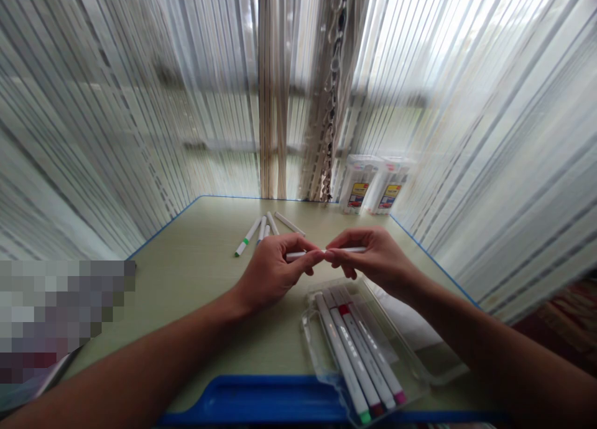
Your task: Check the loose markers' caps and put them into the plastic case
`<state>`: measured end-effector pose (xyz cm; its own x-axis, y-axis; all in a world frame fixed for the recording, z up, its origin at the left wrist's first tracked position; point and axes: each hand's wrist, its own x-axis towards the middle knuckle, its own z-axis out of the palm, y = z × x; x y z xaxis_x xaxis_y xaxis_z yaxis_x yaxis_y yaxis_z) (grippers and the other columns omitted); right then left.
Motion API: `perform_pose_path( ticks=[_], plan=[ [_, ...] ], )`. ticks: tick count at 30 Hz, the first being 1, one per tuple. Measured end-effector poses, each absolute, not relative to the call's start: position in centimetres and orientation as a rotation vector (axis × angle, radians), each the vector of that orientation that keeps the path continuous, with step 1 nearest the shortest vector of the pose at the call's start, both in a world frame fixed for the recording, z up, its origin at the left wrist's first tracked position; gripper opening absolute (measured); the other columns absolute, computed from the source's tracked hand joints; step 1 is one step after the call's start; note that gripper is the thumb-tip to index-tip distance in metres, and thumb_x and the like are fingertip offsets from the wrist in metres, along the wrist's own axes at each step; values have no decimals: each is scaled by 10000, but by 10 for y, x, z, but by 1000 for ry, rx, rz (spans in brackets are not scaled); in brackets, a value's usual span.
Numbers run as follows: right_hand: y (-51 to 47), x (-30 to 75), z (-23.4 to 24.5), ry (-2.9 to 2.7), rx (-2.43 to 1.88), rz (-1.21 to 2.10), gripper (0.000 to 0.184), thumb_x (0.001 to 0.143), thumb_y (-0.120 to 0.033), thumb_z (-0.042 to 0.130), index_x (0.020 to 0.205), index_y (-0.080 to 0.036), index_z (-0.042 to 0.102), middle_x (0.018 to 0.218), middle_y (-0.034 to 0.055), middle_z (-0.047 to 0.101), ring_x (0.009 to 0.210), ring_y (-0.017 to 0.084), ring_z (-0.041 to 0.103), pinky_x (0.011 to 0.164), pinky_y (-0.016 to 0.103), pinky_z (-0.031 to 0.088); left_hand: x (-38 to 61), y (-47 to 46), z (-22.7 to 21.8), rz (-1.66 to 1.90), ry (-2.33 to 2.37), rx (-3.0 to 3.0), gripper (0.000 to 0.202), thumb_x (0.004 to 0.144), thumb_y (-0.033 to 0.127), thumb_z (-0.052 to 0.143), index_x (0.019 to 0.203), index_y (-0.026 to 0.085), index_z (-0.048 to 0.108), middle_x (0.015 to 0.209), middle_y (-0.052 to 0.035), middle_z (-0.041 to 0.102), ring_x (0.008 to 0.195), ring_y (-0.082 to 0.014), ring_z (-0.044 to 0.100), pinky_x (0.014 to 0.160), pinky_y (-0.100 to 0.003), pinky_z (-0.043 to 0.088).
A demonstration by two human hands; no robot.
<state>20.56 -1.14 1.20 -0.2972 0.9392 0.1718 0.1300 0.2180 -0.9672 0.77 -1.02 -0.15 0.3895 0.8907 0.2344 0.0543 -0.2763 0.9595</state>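
Observation:
Both hands meet above the middle of the table, pinching one slim white marker (296, 255) held level between them. My left hand (280, 264) grips its left part, and my right hand (368, 252) has its right part, fingertips almost touching at the middle. The fingers hide much of the marker, so its cap colour cannot be made out. Just below the hands lies an open clear plastic case (310, 336) with several white markers (357, 354) in it, their ends green, dark red and magenta. Beyond my left hand, several loose markers (247, 237) lie on the table, one with a green band.
Two clear marker packs (358, 189) with yellow labels stand at the table's back right. The pale table (196, 280) has a blue edge and a blue tray recess (270, 398) at the front. Striped sheer curtains (224, 74) hang behind. A blurred patch covers the left side.

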Motion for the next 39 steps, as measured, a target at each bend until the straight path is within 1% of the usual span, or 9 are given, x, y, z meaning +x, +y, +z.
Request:
perform_pose_path(
  ticks=[6, 9, 12, 15, 20, 24, 29, 34, 39],
  plan=[
    [-8, 206, 9, -1535, -952, 1202, 315, 720, -409, 796, 824, -118, 732, 649, 37, 677, 436, 77, 522, 403, 209, 411, 7, -6, -2, 1077, 817, 1593, 263, 839, 386, 659, 866, 124, 665, 657, -19, 622, 394, -51, 434, 357, -166, 303],
    [-5, 208, 9, -1428, -892, 1206, 275, 772, -389, 759, 843, -126, 718, 699, 47, 698, 438, 73, 525, 410, 210, 421, 7, -2, -3, 1140, 797, 1492, 281, 866, 399, 621, 915, 123, 638, 704, -20, 617, 382, -50, 439, 335, -170, 309],
    [-2, 210, 11, -1316, -857, 1242, 281, 799, -393, 731, 893, -128, 715, 734, 60, 712, 446, 82, 539, 413, 218, 439, 7, 2, -2, 1203, 752, 1371, 274, 895, 396, 573, 967, 135, 614, 752, -25, 619, 393, -61, 462, 336, -184, 344],
    [-2, 211, 13, -1241, -834, 1316, 295, 825, -394, 698, 951, -127, 711, 779, 84, 733, 455, 101, 569, 421, 233, 456, 7, 2, -1, 1245, 716, 1260, 252, 920, 369, 526, 983, 135, 593, 745, -34, 628, 409, -73, 480, 359, -195, 369],
    [-2, 211, 13, -1223, -819, 1349, 273, 853, -379, 660, 968, -135, 697, 870, 110, 753, 457, 112, 593, 417, 239, 452, 6, 0, 3, 1269, 687, 1150, 253, 925, 357, 505, 1004, 129, 581, 719, -48, 647, 413, -88, 482, 386, -214, 379],
    [-1, 212, 12, -1243, -857, 1307, 301, 839, -409, 674, 940, -126, 693, 835, 109, 750, 443, 104, 580, 407, 231, 446, 6, 0, 3, 1261, 680, 1189, 277, 900, 383, 554, 991, 124, 593, 722, -50, 653, 412, -83, 480, 383, -210, 374],
    [-3, 211, 10, -1391, -915, 1227, 296, 794, -409, 730, 855, -121, 701, 803, 89, 736, 432, 76, 547, 412, 215, 449, 7, -1, 3, 1227, 706, 1284, 244, 900, 350, 569, 979, 122, 602, 729, -40, 646, 410, -68, 474, 371, -192, 362],
    [-9, 206, 11, -1619, -1017, 1174, 317, 748, -414, 765, 849, -117, 721, 717, 59, 703, 449, 78, 534, 415, 209, 436, 9, -4, 1, 1147, 726, 1314, 307, 911, 404, 548, 993, 111, 594, 698, -43, 643, 402, -73, 488, 360, -184, 351],
    [-11, 205, 10, -1781, -1055, 1124, 318, 770, -428, 739, 856, -122, 733, 692, 48, 680, 490, 84, 544, 434, 196, 436, 11, -5, -3, 1078, 713, 1357, 328, 919, 417, 532, 998, 108, 603, 684, -36, 639, 397, -66, 489, 363, -176, 350]
  ],
)
